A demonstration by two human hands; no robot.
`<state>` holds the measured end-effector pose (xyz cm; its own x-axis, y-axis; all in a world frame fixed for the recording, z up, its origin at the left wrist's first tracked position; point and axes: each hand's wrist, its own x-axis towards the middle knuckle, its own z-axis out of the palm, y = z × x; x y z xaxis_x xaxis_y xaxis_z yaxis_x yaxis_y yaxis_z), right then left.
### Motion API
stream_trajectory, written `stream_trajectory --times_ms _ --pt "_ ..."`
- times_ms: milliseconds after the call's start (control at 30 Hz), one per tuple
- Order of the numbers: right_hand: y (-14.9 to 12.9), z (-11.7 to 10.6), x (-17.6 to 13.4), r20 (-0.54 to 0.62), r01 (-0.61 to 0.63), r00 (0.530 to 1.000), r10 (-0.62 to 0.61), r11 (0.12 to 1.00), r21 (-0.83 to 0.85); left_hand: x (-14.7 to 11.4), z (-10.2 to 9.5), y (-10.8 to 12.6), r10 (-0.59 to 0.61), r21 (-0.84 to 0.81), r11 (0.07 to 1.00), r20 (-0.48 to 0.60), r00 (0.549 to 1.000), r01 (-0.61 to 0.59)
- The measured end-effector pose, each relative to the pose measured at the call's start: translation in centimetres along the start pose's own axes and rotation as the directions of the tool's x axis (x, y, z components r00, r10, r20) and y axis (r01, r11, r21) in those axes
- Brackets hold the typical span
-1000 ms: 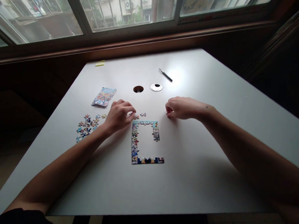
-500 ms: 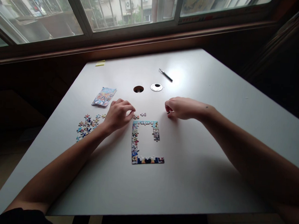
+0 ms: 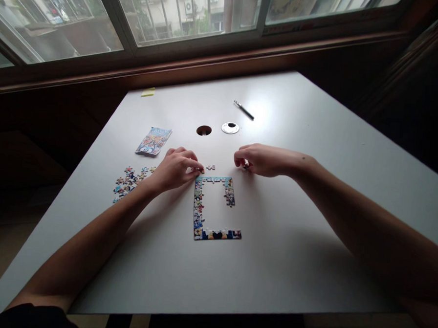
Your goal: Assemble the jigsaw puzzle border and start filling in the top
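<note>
A partly joined jigsaw frame [image 3: 198, 207] lies on the white table, with a gap along its right side. Just above its top left corner, my left hand [image 3: 180, 168] pinches a small puzzle piece [image 3: 202, 171] between thumb and fingertips. Beside those fingers, a loose puzzle piece [image 3: 211, 167] rests flat on the table. To the right of the frame's upper end, my right hand [image 3: 258, 159] is closed on another puzzle piece [image 3: 246, 166], its fingers curled and partly hiding it. A pile of loose pieces [image 3: 127, 182] sits left of my left forearm.
A colourful picture packet [image 3: 153, 141] lies beyond the pile. Farther back are a round cable hole [image 3: 203, 131], its silver cover [image 3: 230, 128] and a pen [image 3: 244, 109]. A yellow sticky note [image 3: 148, 92] is near the table's far left corner, below the window [image 3: 190, 15].
My left hand has shifted slightly right and its fingertips now cover the piece there. My right hand has moved a little left, showing more of its piece.
</note>
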<state>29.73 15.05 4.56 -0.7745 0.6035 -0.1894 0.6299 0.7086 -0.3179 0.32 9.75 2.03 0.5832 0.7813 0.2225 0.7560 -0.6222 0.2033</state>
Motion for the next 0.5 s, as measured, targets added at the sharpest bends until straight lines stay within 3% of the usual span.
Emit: stream_trajectory --times_ms 200,300,400,500 --pt "-0.9 -0.3 -0.2 -0.032 -0.013 0.999 0.014 1.0 0.024 0.1 0.1 0.0 -0.021 -0.074 0.997 -0.005 1.0 0.021" --pt "-1.2 -0.5 -0.3 -0.045 -0.029 0.998 0.031 0.999 0.045 0.3 0.0 0.5 -0.087 -0.304 0.949 0.013 0.996 0.087" --pt "-1.6 -0.7 -0.4 -0.051 -0.021 0.998 0.023 0.999 0.041 0.4 -0.2 1.5 -0.164 -0.672 0.713 0.113 0.98 0.197" --pt "-2.2 -0.9 -0.4 -0.059 0.017 0.998 -0.014 0.998 0.055 0.4 -0.2 2.8 -0.178 -0.847 0.463 0.2 0.964 0.261"
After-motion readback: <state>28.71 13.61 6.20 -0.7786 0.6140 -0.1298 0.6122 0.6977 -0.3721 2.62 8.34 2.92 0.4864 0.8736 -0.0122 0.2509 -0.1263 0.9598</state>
